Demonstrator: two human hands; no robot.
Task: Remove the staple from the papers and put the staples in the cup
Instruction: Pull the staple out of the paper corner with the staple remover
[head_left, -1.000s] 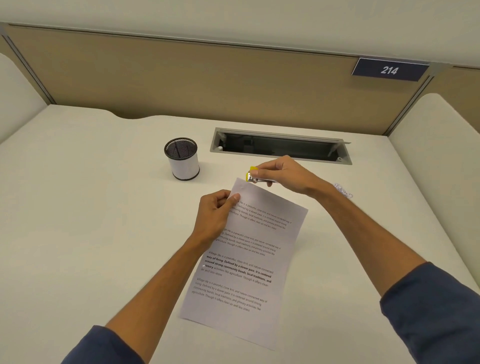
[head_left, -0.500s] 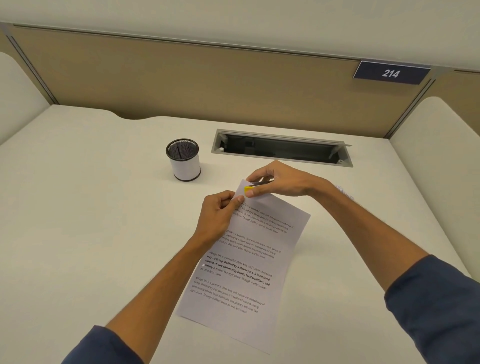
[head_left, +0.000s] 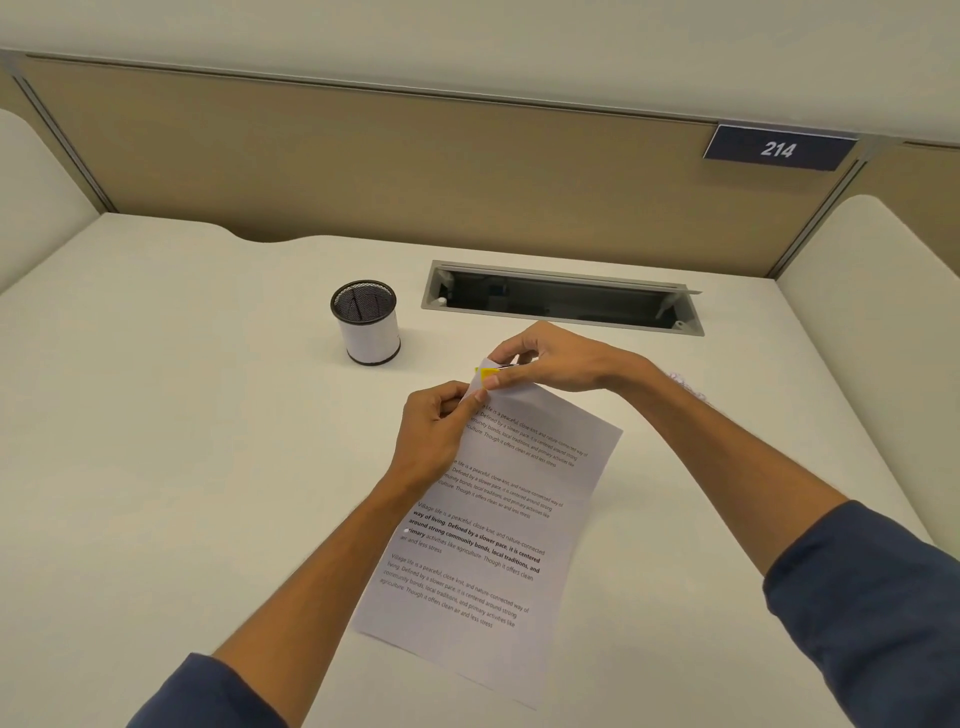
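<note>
A dark blue rectangular plate (head_left: 777, 149) fixed to the top edge of the beige partition panel carried the white number "214". The white printed sheets of paper (head_left: 498, 525) lying on the table bore four short paragraphs of black type. The lower two began "Village life is a peaceful, close-knit, and nature-connected way of living." In the third paragraph a passage stood in bold: "way of living. Defined by a slower pace, it is centered around strong community bonds, local traditions, and primary". Further words read "activities like agriculture. Though it offers clean air and less stress". The upper two paragraphs repeated this wording, with their line beginnings hidden behind the left hand (head_left: 434, 434).
</note>
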